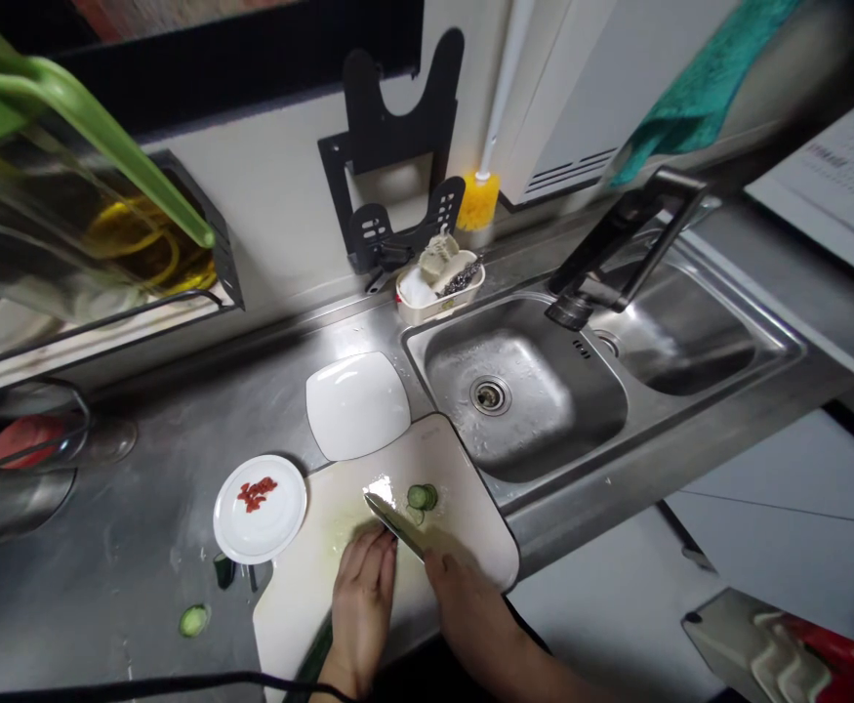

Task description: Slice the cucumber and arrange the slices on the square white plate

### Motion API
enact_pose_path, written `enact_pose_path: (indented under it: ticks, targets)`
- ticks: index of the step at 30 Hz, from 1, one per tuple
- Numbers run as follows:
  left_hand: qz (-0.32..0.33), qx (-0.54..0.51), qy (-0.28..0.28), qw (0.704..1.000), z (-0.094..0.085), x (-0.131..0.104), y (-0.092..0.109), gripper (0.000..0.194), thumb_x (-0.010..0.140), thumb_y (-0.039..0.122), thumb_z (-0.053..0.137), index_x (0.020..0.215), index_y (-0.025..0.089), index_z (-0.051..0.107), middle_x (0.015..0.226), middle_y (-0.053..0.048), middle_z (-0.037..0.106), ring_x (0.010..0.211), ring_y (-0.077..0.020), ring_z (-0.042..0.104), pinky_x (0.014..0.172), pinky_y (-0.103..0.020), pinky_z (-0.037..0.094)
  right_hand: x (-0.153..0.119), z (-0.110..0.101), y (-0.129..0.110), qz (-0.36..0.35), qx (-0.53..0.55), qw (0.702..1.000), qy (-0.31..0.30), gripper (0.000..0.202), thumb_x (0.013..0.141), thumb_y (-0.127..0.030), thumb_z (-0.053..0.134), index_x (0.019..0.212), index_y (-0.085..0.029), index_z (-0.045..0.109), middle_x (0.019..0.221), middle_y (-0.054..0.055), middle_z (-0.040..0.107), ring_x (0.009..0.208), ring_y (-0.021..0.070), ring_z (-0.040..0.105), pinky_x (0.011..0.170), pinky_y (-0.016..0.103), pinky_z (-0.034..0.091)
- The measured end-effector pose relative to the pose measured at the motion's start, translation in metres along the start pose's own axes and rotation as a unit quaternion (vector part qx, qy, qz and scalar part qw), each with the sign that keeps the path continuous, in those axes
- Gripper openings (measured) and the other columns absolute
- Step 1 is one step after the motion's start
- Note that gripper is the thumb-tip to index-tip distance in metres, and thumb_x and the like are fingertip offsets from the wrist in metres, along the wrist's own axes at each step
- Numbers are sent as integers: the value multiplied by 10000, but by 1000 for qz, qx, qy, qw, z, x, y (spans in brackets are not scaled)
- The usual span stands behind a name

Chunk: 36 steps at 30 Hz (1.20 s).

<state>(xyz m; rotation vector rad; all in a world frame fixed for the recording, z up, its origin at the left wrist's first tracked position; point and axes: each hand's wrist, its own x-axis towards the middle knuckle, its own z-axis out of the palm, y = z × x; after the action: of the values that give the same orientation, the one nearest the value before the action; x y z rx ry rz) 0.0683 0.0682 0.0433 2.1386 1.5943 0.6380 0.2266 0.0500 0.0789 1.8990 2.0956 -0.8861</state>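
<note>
Head: right grip [465, 598] (closed) on knife [397, 527]

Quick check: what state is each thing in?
Knife: in right hand
Cucumber: under left hand, mostly hidden
Cucumber slices: cut, clustered
Loose cucumber pieces: cut
Cutting board: wet
Round plate: holding red pieces
Square plate: face up
Sink: wet
Faucet: no stream visible
Teal cloth: hanging
Brush: bristles down

On my feed, I'm seeing a pale wall [280, 195] rising behind a steel counter [152, 488]; white cabinet fronts [617, 576] are standing below.
</note>
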Motion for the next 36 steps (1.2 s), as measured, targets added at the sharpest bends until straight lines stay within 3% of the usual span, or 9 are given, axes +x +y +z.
enact_pose_path:
  ticks: [8, 14, 27, 36]
  targets:
    - [-2, 4, -11, 1000, -1, -3, -2, 254, 917, 185, 470, 1117, 195, 626, 1111, -66, 674, 1069, -196, 615, 963, -403, 507, -24, -32, 12, 20, 37, 997, -69, 525, 760, 43, 299, 1125, -160, 617, 934, 89, 697, 784, 203, 655, 648, 258, 441]
    - [5, 1, -8, 1000, 1, -5, -6, 258, 915, 180, 466, 1116, 189, 627, 1113, -62, 680, 1084, -196, 615, 992, -402, 489, -42, -50, 12, 29, 50, 990, -131, 599, 745, 56, 297, 1231, -165, 567, 1011, 91, 696, 841, 204, 671, 684, 253, 465]
    - [18, 5, -6, 1000, 3, -6, -8, 272, 921, 177, 457, 1146, 182, 609, 1102, -73, 678, 1071, -198, 615, 1006, -412, 475, -39, -60, 8, 34, 21, 983, -177, 625, 738, 64, 306, 1278, -140, 547, 1031, 115, 695, 845, 225, 682, 651, 251, 483]
    - [16, 13, -4, 1000, 3, -5, -7, 255, 918, 170, 456, 1117, 182, 616, 1088, -73, 680, 1062, -205, 615, 986, -418, 483, -35, -60, 5, 28, 25, 984, -177, 633, 738, 64, 295, 1290, -128, 537, 1028, 111, 698, 855, 236, 680, 661, 264, 480]
